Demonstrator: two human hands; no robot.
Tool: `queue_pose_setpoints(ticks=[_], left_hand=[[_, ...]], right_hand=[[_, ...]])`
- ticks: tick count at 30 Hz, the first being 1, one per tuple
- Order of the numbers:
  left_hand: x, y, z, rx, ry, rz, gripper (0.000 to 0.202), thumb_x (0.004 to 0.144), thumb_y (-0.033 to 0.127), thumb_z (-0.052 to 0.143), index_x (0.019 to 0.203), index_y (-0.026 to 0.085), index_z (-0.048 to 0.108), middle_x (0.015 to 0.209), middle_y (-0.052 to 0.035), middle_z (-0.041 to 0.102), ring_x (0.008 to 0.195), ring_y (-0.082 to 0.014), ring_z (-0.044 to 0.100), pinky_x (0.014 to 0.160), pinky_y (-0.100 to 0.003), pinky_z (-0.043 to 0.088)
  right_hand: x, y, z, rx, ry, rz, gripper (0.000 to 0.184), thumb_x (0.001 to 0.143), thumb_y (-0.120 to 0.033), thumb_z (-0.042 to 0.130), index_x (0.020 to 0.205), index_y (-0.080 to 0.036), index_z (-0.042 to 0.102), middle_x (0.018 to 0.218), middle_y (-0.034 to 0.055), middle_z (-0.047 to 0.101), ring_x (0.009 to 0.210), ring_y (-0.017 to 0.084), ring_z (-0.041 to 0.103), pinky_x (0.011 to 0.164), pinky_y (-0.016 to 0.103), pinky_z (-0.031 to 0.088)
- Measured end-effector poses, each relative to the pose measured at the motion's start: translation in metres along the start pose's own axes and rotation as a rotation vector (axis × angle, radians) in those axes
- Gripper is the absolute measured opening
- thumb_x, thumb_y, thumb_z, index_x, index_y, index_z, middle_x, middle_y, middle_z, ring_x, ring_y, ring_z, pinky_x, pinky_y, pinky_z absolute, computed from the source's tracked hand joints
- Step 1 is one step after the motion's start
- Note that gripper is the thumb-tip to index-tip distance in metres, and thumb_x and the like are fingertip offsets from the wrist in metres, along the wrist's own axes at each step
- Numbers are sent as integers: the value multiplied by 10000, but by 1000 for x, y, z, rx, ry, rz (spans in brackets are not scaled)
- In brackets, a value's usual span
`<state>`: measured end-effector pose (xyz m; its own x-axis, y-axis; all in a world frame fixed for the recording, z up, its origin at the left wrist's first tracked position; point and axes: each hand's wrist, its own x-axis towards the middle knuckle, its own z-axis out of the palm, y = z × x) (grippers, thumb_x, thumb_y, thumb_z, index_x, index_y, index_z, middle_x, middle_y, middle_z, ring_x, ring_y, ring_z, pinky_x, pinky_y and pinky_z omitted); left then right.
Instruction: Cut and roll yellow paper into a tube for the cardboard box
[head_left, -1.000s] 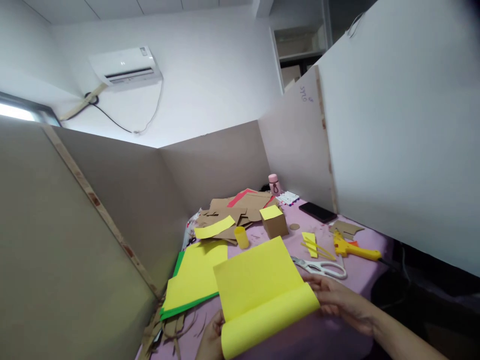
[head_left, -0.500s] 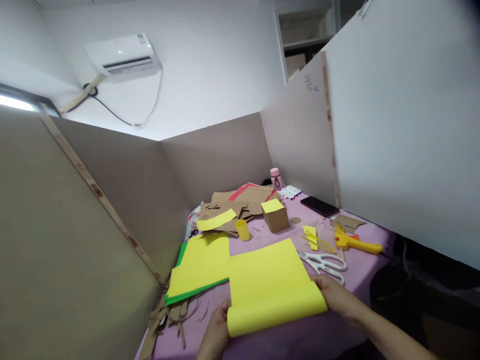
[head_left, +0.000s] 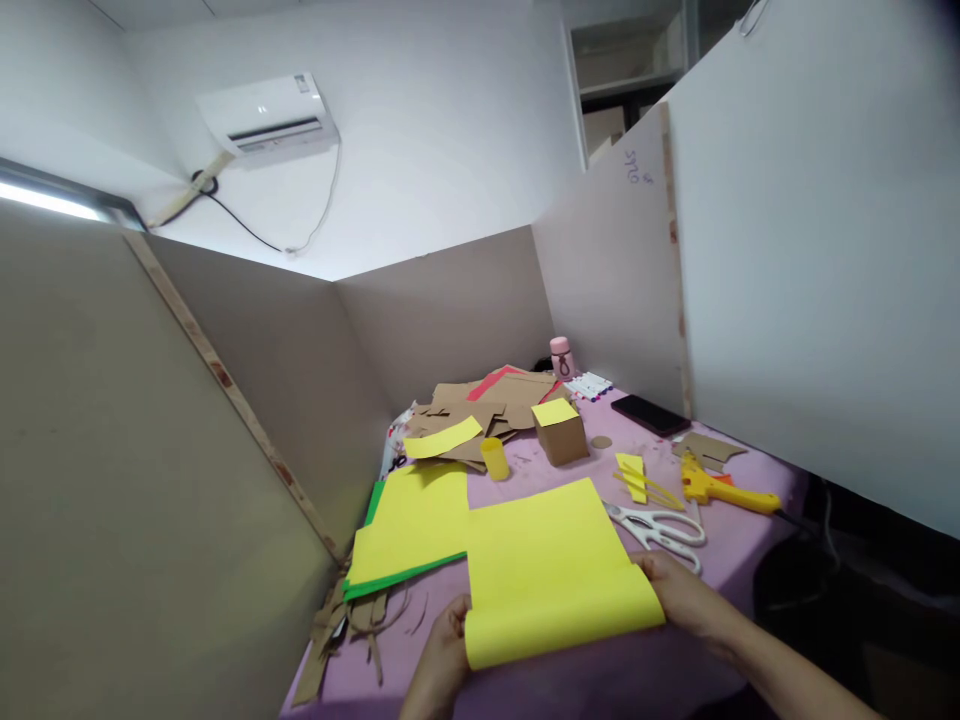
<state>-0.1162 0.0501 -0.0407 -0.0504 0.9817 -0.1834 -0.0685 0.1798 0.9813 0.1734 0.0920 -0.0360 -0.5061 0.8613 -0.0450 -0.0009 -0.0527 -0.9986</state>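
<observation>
A yellow paper sheet [head_left: 547,545] lies on the purple table [head_left: 600,680], its near edge curled up into a roll [head_left: 562,625]. My left hand [head_left: 442,655] grips the roll's left end, fingers closed around it. At the roll's right end, my right hand [head_left: 686,600] holds the paper with closed fingers. White-handled scissors [head_left: 660,525] lie just beyond my right hand.
Yellow and green sheets [head_left: 412,530] are stacked at left, cardboard scraps [head_left: 480,410] behind them. A small yellow tube [head_left: 495,458], a yellow-topped cardboard box [head_left: 560,432], yellow strips [head_left: 637,478], a yellow glue gun [head_left: 724,490], a phone [head_left: 660,414] and a pink bottle [head_left: 561,357] stand farther back. Partition walls enclose the desk.
The roll at the near edge has been wound tighter and the flat part has grown shorter. My view has shifted slightly left and down; both hands stay on the roll's ends.
</observation>
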Motion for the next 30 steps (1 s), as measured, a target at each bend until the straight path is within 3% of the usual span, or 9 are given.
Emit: queue_pose_setpoints(ticks=[5,14,19,30], left_hand=[[0,-3,-1,-39,12,9,312,334,162,817,558,193,602,584,-2,712,772,-280,660,739,-388,474],[-6,5,2,-35,-24,25,292,389,159,809,620,180,631,623,-15,721,765,-271,660,734,-381,469],[-9,9,5,-31,-28,41,277,381,141,812,563,176,606,580,-5,709,738,-261,664,729,-370,473],[-13,12,8,-61,-25,52,224,430,126,799,570,179,633,530,14,696,687,-235,674,735,-367,476]], right_hand=[[1,0,1,-4,-18,-7,206,665,-336,628,812,-238,731,509,-4,673,522,206,620,567,330,488],[2,6,3,37,-20,-32,182,661,-318,649,781,-216,740,530,-7,676,459,155,567,474,261,418],[1,5,2,45,-9,-29,181,686,-311,618,800,-231,733,498,-13,656,476,168,575,505,277,442],[3,6,4,82,-4,-15,101,643,-253,641,685,-206,720,469,-39,596,403,107,463,430,217,329]])
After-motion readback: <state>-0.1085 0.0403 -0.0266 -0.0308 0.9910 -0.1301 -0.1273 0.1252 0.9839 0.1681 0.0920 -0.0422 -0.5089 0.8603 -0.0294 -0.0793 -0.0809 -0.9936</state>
